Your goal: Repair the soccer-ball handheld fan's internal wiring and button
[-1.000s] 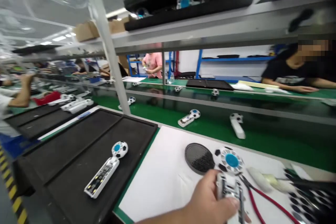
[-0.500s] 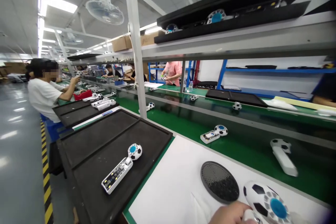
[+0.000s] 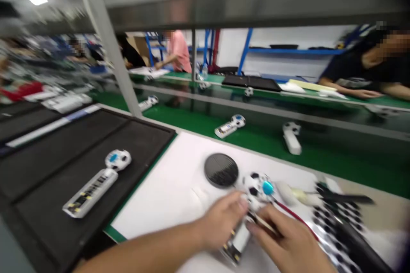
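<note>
My left hand [image 3: 226, 217] is closed around the neck of a white device with a soccer-ball head [image 3: 258, 185], thumb up by the ball. A blue disc shows on the ball's side, and its opened handle [image 3: 236, 245] with yellow-dotted circuitry points down toward me. My right hand [image 3: 285, 232] pinches at the same device from the right, fingertips by the top of the handle; a thin pale piece shows between its fingers, too blurred to name. Just beyond the ball, a round black ribbed disc [image 3: 221, 170] lies on the white sheet [image 3: 169, 175].
Left, a black tray [image 3: 57, 179] bears another opened soccer-ball device [image 3: 91, 192]. More devices lie on the green belt [image 3: 192, 121]. To the right are a red cord [image 3: 296, 217], a black-dotted sheet [image 3: 350, 213] and a dark, blurred tool [image 3: 361, 243]. A metal post [image 3: 109, 47] and co-workers stand beyond.
My view has swung right and down. My left hand, out of sight earlier, is now on the device. The device has turned, so its opened handle shows between both hands.
</note>
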Demonstrator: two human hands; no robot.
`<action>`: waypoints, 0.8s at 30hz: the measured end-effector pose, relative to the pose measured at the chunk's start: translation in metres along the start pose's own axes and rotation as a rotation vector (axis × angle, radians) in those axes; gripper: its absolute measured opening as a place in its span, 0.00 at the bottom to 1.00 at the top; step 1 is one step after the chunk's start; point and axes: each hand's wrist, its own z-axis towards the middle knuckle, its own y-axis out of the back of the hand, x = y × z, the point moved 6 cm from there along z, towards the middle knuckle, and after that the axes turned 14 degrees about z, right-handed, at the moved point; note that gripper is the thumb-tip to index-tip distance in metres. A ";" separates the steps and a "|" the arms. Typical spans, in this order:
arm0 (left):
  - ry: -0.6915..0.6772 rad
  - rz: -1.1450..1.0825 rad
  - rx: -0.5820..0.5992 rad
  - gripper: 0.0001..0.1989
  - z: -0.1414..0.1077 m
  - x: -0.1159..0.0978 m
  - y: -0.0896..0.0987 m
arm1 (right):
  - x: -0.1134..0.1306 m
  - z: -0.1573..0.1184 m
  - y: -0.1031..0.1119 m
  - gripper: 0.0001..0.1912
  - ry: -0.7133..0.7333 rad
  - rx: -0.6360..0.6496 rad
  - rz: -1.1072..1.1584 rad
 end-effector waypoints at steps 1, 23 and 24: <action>0.007 -0.045 0.013 0.28 0.001 0.002 -0.001 | 0.000 -0.001 0.000 0.13 -0.035 0.061 0.021; 0.125 0.099 0.237 0.19 0.000 -0.001 -0.003 | -0.002 -0.003 -0.007 0.14 -0.133 0.285 -0.081; 0.126 0.112 0.232 0.19 0.000 -0.001 -0.003 | -0.001 -0.003 -0.008 0.13 -0.110 0.281 -0.079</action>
